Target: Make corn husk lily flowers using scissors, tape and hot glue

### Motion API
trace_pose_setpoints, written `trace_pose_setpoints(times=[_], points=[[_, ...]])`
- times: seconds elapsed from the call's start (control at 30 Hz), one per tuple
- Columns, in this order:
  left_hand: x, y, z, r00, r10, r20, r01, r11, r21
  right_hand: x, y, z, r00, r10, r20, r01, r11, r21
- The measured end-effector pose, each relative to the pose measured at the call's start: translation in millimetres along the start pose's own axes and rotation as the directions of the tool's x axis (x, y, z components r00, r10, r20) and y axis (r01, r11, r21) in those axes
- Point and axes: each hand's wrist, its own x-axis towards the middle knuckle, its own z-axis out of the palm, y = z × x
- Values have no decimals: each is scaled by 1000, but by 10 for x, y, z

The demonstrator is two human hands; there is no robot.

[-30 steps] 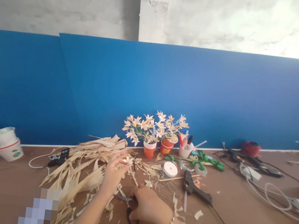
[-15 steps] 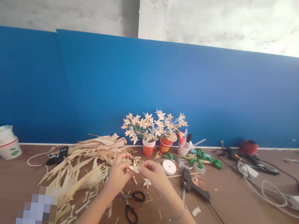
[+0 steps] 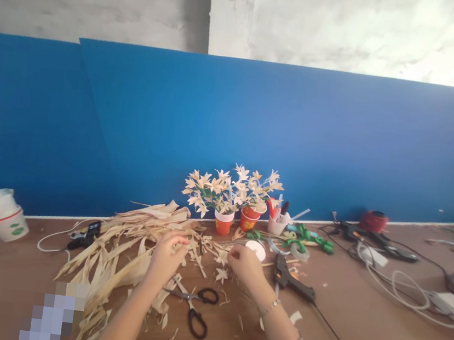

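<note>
My left hand is over the right edge of the dried husk pile, thumb and fingers pinched together. What lies between its fingertips is too small to make out. To the right, my right hand is closed, its fingers pointing left. A pale star-shaped husk piece shows right at those fingertips, but whether they grip it I cannot tell. Below it a husk flower lies on the table. Black-handled scissors lie partly spread between my forearms.
Two red cups of husk flowers stand against the blue panel. A white roll, a glue gun with its cord and green ribbon pieces lie to the right. White cables are farther right; paper cups stand far left.
My hands, together at a small pale piece half a second ago, have moved apart: the left to the left, the right to the right. The scissors have not visibly moved.
</note>
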Motion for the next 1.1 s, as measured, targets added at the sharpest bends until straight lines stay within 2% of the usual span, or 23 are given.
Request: trace_pose_setpoints(times=[0.1,0.33,0.43,0.6,0.67,0.73,0.8,0.9,0.97,1.1], points=[[85,-51,-171,999,-45,-14,46,999,24,-7,-1,52,1000,5,4,-5,998,-59],[167,-221,-432,978,-184,96,172,978,122,-19,-34,24,999,-15,-31,10,989,-147],[151,-217,-490,971,-171,168,137,971,196,-67,-129,-32,996,-75,-38,69,987,-143],[121,-147,-520,962,-173,211,105,949,298,-161,-258,-124,991,-115,69,124,981,-151],[122,-121,-521,961,-176,213,112,953,283,-170,-258,-121,990,-101,97,116,980,-161],[131,-103,-522,961,-185,205,131,959,253,-167,-242,-73,984,-141,111,156,977,-142],[142,-82,-527,960,-207,190,167,964,205,-167,-230,16,963,-245,113,256,962,-98],[154,-24,-547,957,-230,176,217,972,90,-189,-237,177,907,-388,164,399,916,-43],[160,32,-576,956,-239,168,236,971,33,-208,-251,251,893,-395,216,414,909,-49],[172,77,-680,951,-275,144,274,961,26,-204,-275,235,926,-319,202,344,933,-106]])
